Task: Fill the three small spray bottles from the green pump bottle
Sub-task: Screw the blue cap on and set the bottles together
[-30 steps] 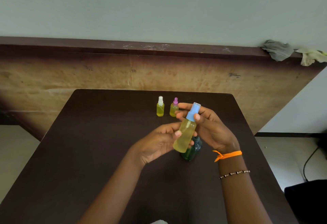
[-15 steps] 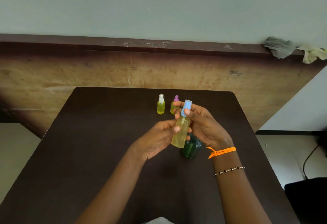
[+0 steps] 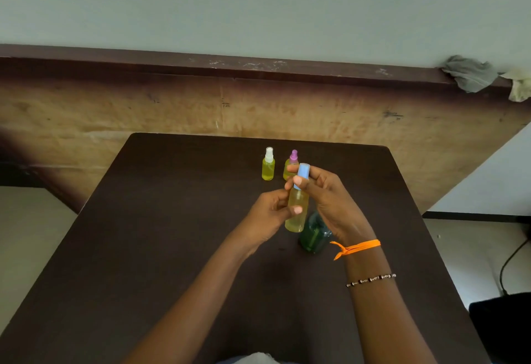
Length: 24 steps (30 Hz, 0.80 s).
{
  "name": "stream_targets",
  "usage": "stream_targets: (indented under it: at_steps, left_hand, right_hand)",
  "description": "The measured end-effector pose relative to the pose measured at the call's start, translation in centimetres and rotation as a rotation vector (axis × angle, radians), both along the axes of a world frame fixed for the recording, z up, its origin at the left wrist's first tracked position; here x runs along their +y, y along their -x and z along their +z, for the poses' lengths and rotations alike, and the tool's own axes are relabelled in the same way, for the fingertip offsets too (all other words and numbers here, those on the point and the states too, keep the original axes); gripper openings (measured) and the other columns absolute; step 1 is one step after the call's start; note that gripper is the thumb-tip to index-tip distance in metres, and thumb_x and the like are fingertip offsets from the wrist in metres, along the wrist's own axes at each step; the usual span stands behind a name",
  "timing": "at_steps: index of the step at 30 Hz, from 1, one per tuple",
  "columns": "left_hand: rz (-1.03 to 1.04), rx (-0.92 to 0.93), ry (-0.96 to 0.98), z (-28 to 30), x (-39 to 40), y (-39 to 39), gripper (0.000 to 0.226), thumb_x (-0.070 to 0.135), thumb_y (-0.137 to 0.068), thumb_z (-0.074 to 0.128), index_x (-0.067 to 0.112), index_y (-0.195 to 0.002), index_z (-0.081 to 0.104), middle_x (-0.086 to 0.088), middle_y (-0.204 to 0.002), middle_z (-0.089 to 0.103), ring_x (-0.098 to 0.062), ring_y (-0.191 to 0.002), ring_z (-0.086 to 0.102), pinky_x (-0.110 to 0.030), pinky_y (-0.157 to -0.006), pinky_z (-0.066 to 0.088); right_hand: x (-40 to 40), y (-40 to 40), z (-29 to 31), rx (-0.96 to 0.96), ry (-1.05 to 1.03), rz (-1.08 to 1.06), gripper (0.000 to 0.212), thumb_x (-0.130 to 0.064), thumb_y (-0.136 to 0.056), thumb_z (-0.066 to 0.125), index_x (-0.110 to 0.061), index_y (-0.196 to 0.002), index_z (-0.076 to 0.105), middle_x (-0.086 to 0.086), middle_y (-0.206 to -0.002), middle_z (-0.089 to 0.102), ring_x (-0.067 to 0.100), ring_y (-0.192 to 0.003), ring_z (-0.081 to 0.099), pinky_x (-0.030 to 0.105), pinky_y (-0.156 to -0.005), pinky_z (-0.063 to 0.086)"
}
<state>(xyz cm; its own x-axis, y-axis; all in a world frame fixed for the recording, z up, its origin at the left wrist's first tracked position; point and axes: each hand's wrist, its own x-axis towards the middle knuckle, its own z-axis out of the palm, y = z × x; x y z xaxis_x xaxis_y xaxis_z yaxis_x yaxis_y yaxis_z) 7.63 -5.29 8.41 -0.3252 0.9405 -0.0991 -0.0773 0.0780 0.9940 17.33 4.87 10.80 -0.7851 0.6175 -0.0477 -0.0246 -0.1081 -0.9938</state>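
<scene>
Both hands up mid-table: left hand grips blue-capped bottle body, right hand pinches its cap; green pump bottle just beneath, table edges well apart.

In front of you stands a dark brown table, its far edge set near a worn tan wall panel. You can see a dark ledge capping that panel; at its right end lie a crumpled grey cloth and, touching it, a pale yellowish cloth. A black cable trails over the floor to your right.
</scene>
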Motion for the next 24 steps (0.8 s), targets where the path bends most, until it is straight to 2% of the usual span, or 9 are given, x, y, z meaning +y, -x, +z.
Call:
stream_targets:
  at_steps: [2,4,7,9,13,17,20,23,24]
  left_hand:
    - [0.036,0.029,-0.022,-0.1,-0.1,0.2,0.031,-0.001,-0.088,0.055,0.017,-0.112,0.059,0.001,-0.102,0.067,-0.007,-0.1,0.063,-0.026,-0.092,0.049]
    - [0.081,0.034,-0.048,0.0,-0.1,0.5,0.036,-0.004,-0.087,0.055,0.02,-0.114,0.057,0.007,-0.103,0.066,0.001,-0.096,0.062,-0.018,-0.086,0.049]
    - [0.168,0.054,-0.039,-0.3,-0.3,1.4,0.04,-0.004,-0.085,0.057,0.024,-0.114,0.057,0.006,-0.105,0.065,-0.005,-0.1,0.061,-0.022,-0.087,0.048]
    - [0.212,0.082,-0.034,-0.7,-0.5,1.9,0.039,-0.002,-0.084,0.06,0.024,-0.113,0.058,0.003,-0.105,0.066,-0.009,-0.1,0.061,-0.028,-0.088,0.048]
    - [0.259,0.079,0.036,-1.4,-0.9,3.0,0.039,0.002,-0.085,0.061,0.019,-0.12,0.056,0.0,-0.117,0.064,-0.011,-0.111,0.059,-0.026,-0.091,0.049]
    - [0.327,0.121,0.223,-2.7,-1.3,4.9,0.045,0.004,-0.087,0.059,0.013,-0.131,0.049,-0.001,-0.134,0.053,-0.017,-0.126,0.046,-0.028,-0.1,0.039]
    - [0.392,0.087,0.303,-4.0,-1.7,6.2,0.045,0.006,-0.088,0.059,0.012,-0.131,0.048,-0.002,-0.135,0.051,-0.019,-0.124,0.047,-0.027,-0.098,0.039]
    - [0.413,0.04,0.343,-4.8,-2.0,7.4,0.042,0.005,-0.088,0.058,0.012,-0.128,0.049,-0.004,-0.13,0.054,-0.017,-0.119,0.05,-0.023,-0.093,0.038]
    - [0.406,0.026,0.36,-5.0,-2.1,7.9,0.041,0.005,-0.089,0.058,0.013,-0.128,0.049,-0.004,-0.129,0.055,-0.016,-0.117,0.051,-0.023,-0.091,0.038]
  right_hand:
    - [-0.3,0.4,-0.1,-0.008,0.002,-0.03,0.016,-0.001,-0.094,0.056,-0.005,-0.109,0.061,-0.001,-0.079,0.073,0.004,-0.076,0.07,0.018,-0.071,0.055]
    - [-0.4,0.8,-0.3,-0.02,-0.05,-0.102,0.015,-0.003,-0.091,0.063,-0.012,-0.102,0.065,0.008,-0.093,0.074,0.01,-0.087,0.071,0.023,-0.08,0.056]
    - [-0.6,1.4,-1.2,-0.084,-0.182,-0.181,0.022,-0.007,-0.083,0.075,-0.022,-0.097,0.069,0.012,-0.108,0.073,0.023,-0.106,0.069,0.039,-0.096,0.053]
    - [-0.7,1.9,-1.8,-0.138,-0.217,-0.184,0.027,-0.006,-0.079,0.078,-0.017,-0.103,0.07,0.01,-0.109,0.073,0.025,-0.106,0.068,0.043,-0.097,0.053]
    - [-1.0,3.5,-2.5,-0.192,-0.311,-0.203,0.027,-0.001,-0.082,0.074,-0.011,-0.106,0.067,0.007,-0.1,0.07,0.025,-0.096,0.068,0.034,-0.088,0.054]
    - [-1.0,5.8,-4.1,-0.263,-0.411,-0.255,0.028,0.001,-0.082,0.073,-0.004,-0.11,0.067,0.008,-0.099,0.066,0.021,-0.092,0.063,0.029,-0.083,0.05]
    - [-0.5,8.1,-5.5,-0.291,-0.463,-0.304,0.029,0.002,-0.082,0.072,0.0,-0.111,0.068,0.011,-0.102,0.066,0.02,-0.092,0.062,0.026,-0.083,0.048]
    - [0.4,10.6,-7.2,-0.313,-0.531,-0.3,0.028,0.004,-0.082,0.07,0.002,-0.11,0.068,0.015,-0.102,0.065,0.019,-0.088,0.06,0.01,-0.076,0.042]
    - [0.8,11.6,-7.7,-0.323,-0.551,-0.3,0.027,0.006,-0.082,0.069,0.003,-0.109,0.068,0.015,-0.1,0.063,0.019,-0.087,0.058,0.009,-0.074,0.04]
